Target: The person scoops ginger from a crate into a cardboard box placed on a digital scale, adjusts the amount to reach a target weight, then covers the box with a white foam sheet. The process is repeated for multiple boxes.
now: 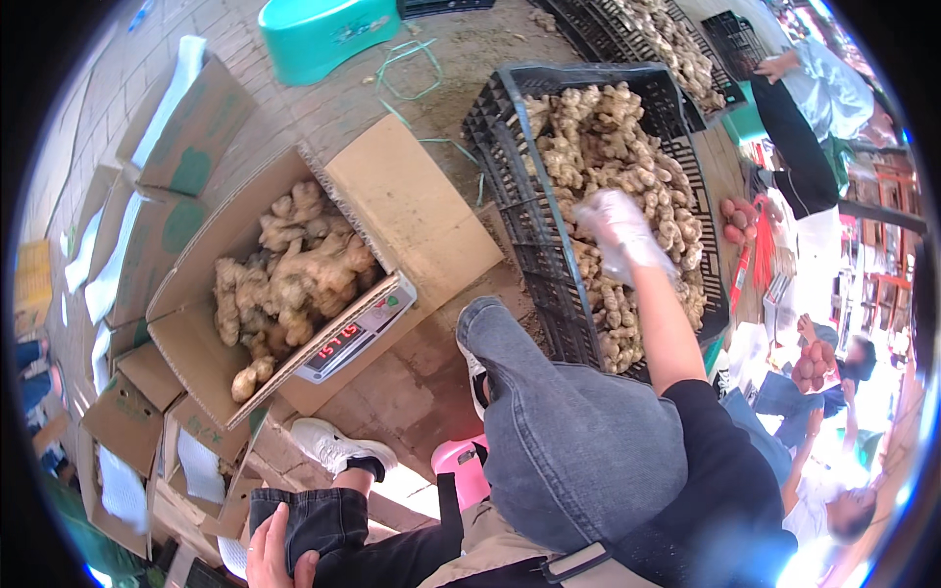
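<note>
My right hand point(614, 224), in a thin clear plastic glove, is over the heap of ginger roots point(581, 147) in a black plastic crate point(544, 213). Its fingers are blurred against the roots, so any grip is hidden. At the lower left, my left hand point(276, 551) is bare and holds nothing, its fingers apart near my knee. An open cardboard box point(195, 272) in front of me contains several large ginger pieces point(309, 272). Under the box's near edge shows a digital scale point(353, 338) with a lit red display.
Cardboard boxes point(195, 125) with white foam liners stand at the left. A turquoise stool point(323, 37) and green strapping point(408, 70) lie beyond. Another ginger crate point(662, 51) is at the upper right. A pink stool point(463, 470) is beneath me. Other people point(831, 95) are at the right.
</note>
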`<action>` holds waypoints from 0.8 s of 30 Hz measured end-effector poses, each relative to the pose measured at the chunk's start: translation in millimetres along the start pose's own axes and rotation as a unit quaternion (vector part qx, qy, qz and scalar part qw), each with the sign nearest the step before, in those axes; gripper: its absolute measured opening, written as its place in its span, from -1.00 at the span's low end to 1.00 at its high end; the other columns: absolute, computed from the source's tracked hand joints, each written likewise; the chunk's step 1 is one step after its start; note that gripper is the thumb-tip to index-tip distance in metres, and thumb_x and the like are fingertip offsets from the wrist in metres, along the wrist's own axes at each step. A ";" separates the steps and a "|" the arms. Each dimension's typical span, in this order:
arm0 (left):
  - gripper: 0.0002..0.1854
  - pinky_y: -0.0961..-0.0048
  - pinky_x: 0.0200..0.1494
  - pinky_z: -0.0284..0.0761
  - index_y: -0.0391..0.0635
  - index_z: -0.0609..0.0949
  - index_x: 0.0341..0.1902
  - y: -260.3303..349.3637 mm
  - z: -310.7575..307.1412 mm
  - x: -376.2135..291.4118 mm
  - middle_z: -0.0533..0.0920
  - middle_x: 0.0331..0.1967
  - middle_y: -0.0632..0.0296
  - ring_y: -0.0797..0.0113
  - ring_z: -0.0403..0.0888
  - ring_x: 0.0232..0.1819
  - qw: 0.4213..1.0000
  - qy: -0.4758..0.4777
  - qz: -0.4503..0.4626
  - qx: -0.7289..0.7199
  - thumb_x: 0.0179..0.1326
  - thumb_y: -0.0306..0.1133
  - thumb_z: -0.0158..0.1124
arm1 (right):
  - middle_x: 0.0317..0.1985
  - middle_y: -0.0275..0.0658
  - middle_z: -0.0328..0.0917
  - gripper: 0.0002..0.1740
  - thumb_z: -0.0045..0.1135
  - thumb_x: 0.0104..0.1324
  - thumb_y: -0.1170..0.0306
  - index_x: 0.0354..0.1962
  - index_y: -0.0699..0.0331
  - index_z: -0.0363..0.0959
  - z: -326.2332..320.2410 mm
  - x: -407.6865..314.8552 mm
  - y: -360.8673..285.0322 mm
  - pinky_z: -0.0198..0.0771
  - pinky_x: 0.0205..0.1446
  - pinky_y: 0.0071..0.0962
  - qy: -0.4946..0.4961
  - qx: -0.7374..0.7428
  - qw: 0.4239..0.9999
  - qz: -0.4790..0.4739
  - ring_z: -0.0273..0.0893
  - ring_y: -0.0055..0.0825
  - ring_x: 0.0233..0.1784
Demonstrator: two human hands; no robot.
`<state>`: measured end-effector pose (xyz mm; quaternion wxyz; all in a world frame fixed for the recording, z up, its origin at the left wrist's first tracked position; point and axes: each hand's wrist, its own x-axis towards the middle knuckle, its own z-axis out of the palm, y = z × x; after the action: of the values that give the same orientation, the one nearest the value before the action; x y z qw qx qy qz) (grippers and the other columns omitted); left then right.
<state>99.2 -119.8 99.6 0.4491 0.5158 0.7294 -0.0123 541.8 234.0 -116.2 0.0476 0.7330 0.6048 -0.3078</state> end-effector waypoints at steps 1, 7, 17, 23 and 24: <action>-0.40 0.10 0.41 0.31 -0.16 0.39 0.49 0.6 -1.6 3.0 0.51 0.34 -0.10 -0.16 0.43 0.35 1.000 -0.001 0.006 0.017 0.39 -0.45 0.22 | -0.24 0.01 0.68 -0.69 0.31 0.33 0.26 -0.23 0.39 0.62 15.6 5.9 8.8 0.56 0.03 -0.25 -0.023 -0.056 0.998 0.011 0.59 -0.30 -0.24; -0.42 0.08 0.41 0.31 -0.19 0.40 0.47 10.6 -6.8 8.9 0.49 0.36 -0.12 -0.19 0.41 0.37 1.000 -0.008 0.002 0.012 0.40 -0.42 0.22 | -0.08 0.26 0.64 -0.55 0.29 0.35 0.17 -0.10 0.46 0.54 56.0 7.6 22.1 0.48 0.20 -0.05 0.038 -0.150 0.988 -0.003 0.61 0.13 0.09; -0.46 0.20 0.39 0.39 -0.26 0.36 0.48 -7.2 -2.9 18.9 0.51 0.33 -0.12 -0.03 0.50 0.33 0.999 0.004 0.032 0.003 0.46 -0.50 0.16 | -0.56 -0.38 0.36 -0.74 0.22 0.43 0.33 -0.39 0.24 0.38 16.4 -2.2 35.5 0.30 -0.39 -0.49 0.163 0.279 0.946 0.023 0.34 -0.64 -0.48; -0.45 0.26 0.35 0.45 -0.28 0.34 0.48 -15.5 2.1 20.0 0.53 0.28 -0.11 0.07 0.53 0.29 1.000 0.000 0.009 -0.012 0.45 -0.55 0.15 | -0.39 -0.06 0.56 -0.62 0.23 0.45 0.17 -0.31 0.37 0.49 32.6 -8.9 26.9 0.60 -0.02 -0.20 0.034 0.212 0.976 0.028 0.54 -0.30 -0.31; -0.46 0.26 0.34 0.45 -0.28 0.35 0.48 -13.7 1.6 21.9 0.54 0.27 -0.11 0.07 0.54 0.28 1.000 -0.001 0.006 -0.014 0.45 -0.55 0.15 | -0.32 0.01 0.57 -0.59 0.28 0.41 0.15 -0.28 0.40 0.49 43.5 -4.0 25.7 0.57 0.06 -0.20 0.054 0.111 0.992 0.030 0.56 -0.22 -0.21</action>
<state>88.4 -110.8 77.9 0.4573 0.5139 0.7258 -0.0002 547.9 204.5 -157.0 -0.0576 0.7673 0.5459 -0.3316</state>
